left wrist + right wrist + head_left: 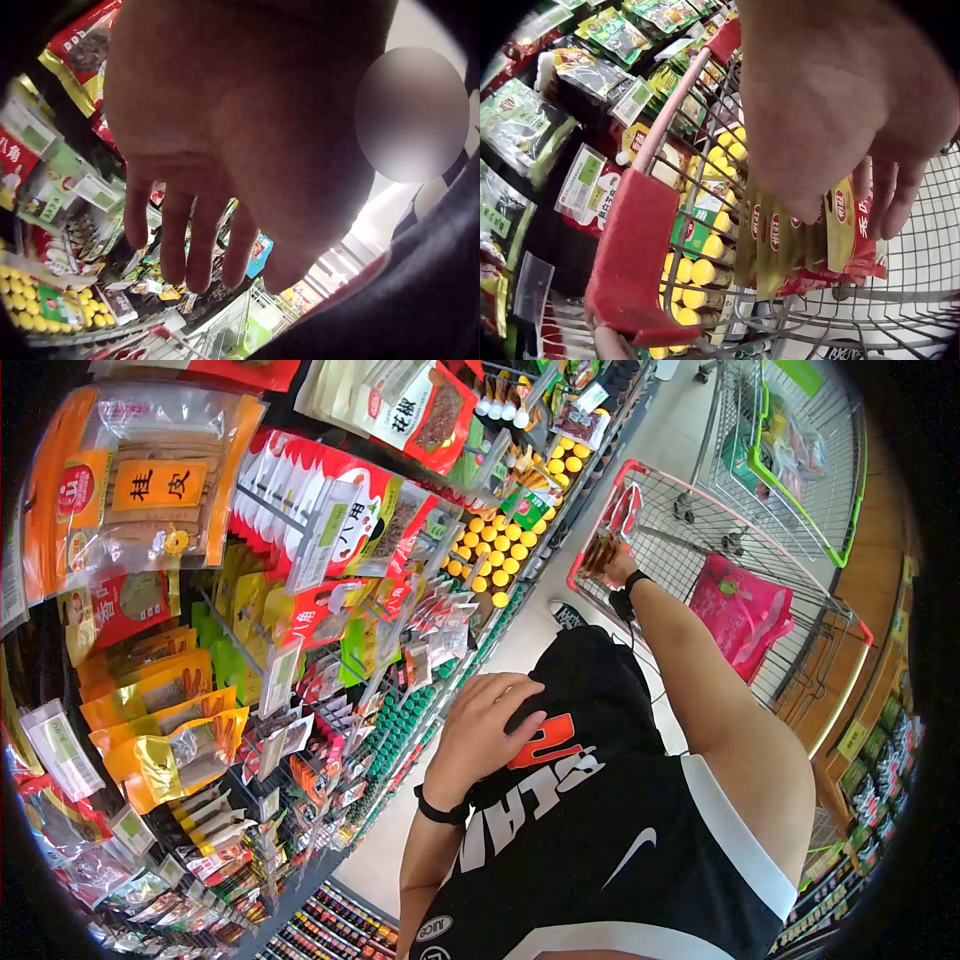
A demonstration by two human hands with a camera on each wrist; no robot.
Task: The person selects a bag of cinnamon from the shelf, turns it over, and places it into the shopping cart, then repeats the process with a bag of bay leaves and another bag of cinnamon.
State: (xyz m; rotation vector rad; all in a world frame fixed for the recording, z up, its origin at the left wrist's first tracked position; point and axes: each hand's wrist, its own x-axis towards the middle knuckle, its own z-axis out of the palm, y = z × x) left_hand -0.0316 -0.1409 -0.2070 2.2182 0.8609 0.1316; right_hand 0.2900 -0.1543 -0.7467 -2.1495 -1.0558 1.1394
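Note:
In the head view, the left hand (485, 730) hovers in front of the black shirt (600, 790), fingers spread and holding nothing. The left wrist view shows its palm (232, 150) with the fingers extended. The right arm reaches to the shopping cart (745, 525), where the right hand (618, 565) is at several packets (598, 552) near the red-cornered end. From the right wrist, the hand (832, 112) grips a bunch of gold and red packets (772, 244) upright inside the cart, its fingers along their right side; part of the grip is hidden.
A pink bag (740, 610) lies in the cart. Shelves of spice packets (330, 540) run along the left, with yellow-capped bottles (500, 550) further along. Another cart with green trim (850, 530) stands beyond. A shoe (567, 614) shows on the floor.

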